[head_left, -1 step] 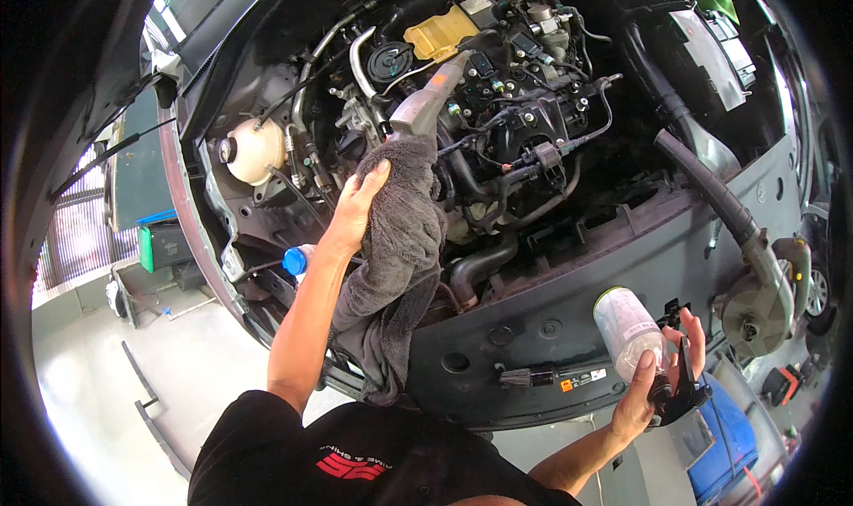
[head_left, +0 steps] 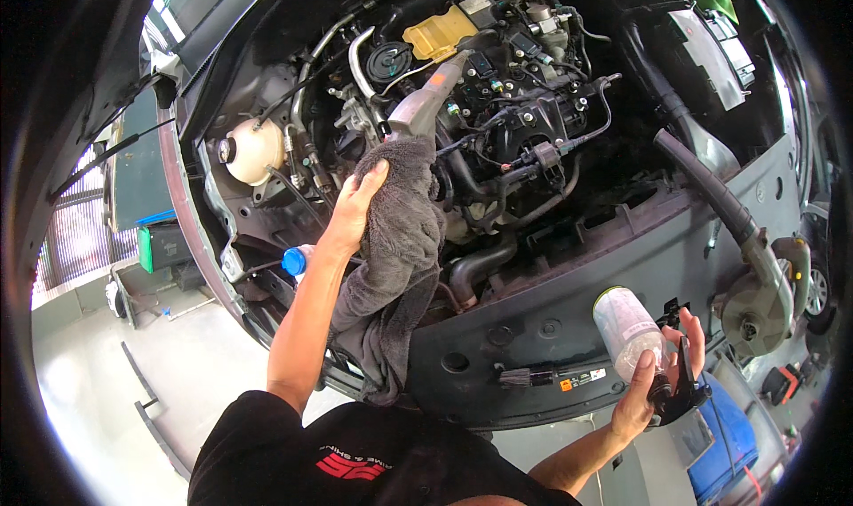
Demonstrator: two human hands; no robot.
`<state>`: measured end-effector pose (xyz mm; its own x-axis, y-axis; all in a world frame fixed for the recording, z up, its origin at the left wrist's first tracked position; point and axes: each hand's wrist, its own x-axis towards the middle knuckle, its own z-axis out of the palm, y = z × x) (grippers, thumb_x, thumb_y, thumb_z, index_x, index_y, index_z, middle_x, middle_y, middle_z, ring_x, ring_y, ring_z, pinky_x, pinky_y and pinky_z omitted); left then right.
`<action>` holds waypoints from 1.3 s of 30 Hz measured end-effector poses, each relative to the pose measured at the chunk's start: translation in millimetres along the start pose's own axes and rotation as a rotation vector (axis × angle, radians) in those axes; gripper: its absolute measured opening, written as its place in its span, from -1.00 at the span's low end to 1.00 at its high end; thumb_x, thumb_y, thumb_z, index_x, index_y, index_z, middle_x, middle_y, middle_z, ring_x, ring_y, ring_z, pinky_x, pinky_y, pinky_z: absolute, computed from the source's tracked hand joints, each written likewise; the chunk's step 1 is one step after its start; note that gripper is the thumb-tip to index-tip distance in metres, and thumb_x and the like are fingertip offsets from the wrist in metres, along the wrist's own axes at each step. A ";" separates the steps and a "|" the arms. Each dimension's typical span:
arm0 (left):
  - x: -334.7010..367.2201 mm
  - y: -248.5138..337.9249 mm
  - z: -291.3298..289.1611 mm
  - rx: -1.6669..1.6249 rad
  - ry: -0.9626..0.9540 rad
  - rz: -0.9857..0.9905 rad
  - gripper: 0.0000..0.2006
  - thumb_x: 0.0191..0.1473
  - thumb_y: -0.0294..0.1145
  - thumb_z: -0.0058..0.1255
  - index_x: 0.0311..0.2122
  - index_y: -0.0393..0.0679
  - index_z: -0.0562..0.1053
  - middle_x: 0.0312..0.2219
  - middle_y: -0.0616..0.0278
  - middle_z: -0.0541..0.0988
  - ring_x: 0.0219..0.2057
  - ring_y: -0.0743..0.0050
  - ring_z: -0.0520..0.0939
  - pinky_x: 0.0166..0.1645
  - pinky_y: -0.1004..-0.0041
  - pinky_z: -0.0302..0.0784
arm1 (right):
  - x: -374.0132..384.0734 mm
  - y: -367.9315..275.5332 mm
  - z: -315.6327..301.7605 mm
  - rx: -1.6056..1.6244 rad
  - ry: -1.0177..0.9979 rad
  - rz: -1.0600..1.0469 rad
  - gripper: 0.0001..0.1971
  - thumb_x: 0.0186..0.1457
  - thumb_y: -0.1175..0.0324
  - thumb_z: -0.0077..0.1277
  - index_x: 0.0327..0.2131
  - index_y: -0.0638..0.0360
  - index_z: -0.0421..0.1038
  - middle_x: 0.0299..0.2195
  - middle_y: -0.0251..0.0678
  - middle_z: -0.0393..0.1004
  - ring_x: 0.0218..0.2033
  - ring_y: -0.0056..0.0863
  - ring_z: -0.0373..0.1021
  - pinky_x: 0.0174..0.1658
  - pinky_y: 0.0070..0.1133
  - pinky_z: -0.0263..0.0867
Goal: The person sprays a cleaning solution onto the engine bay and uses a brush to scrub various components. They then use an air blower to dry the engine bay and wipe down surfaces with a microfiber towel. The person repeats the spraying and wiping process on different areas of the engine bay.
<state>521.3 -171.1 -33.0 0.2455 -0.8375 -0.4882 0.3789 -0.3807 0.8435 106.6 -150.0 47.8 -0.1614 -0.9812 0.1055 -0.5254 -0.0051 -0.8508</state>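
Observation:
On the left, a dark grey microfiber towel (head_left: 395, 231) hangs bunched over the front edge of an open engine bay. My left hand (head_left: 355, 206) grips it, thumb on top and other fingers hidden. From the towel's upper end sticks a grey plastic duct-like piece (head_left: 418, 111), pointing toward the engine (head_left: 524, 106); how the hand holds it is covered. At lower right my right hand (head_left: 633, 404) holds a clear spray bottle (head_left: 626, 328) with a pale label. The bottle is tilted base up, its black spray head (head_left: 682, 377) low among the fingers.
A black-handled brush (head_left: 533, 377) lies on the dark front panel (head_left: 480, 342). A blue-capped bottle (head_left: 296, 260) stands by my left forearm. Nearby is a cream fluid reservoir (head_left: 256, 151). A long dark tube with a rounded housing (head_left: 755, 302) rests at right.

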 end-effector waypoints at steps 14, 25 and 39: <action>-16.0 40.9 30.5 0.190 -0.026 -0.006 -0.62 0.33 -0.21 -0.02 0.08 -0.29 0.49 -0.12 0.21 0.65 -0.15 0.50 0.65 -0.01 0.45 0.56 | 2.7 -8.5 7.0 0.010 0.079 0.075 -0.26 -0.01 0.04 0.25 0.16 0.28 0.31 0.15 -0.20 0.36 -0.04 -0.40 0.33 0.01 -0.43 0.32; 6.5 58.3 46.5 0.184 -0.027 -0.061 -0.66 0.33 -0.25 -0.03 0.04 -0.28 0.52 -0.16 0.21 0.66 -0.21 0.51 0.68 -0.07 0.48 0.59 | 19.3 -19.7 4.5 -0.047 0.018 0.039 -0.54 0.13 0.23 0.14 0.02 0.36 0.43 -0.10 -0.09 0.47 -0.09 -0.31 0.47 0.03 -0.37 0.31; 13.6 51.4 31.8 0.007 -0.094 0.004 -0.66 0.33 -0.26 -0.02 0.05 -0.27 0.51 -0.16 0.22 0.66 -0.21 0.52 0.68 -0.09 0.50 0.60 | 253.0 -26.2 227.4 -0.835 -1.136 -0.922 -0.68 0.28 0.15 -0.15 -0.08 -0.02 0.56 -0.21 -0.28 0.64 -0.15 -0.11 0.48 0.13 -0.40 0.25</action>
<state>515.8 -214.5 10.9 0.1620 -0.8719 -0.4621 0.3721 -0.3797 0.8470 269.4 -442.0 -20.2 0.8764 -0.3436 -0.3373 -0.4222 -0.8853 -0.1951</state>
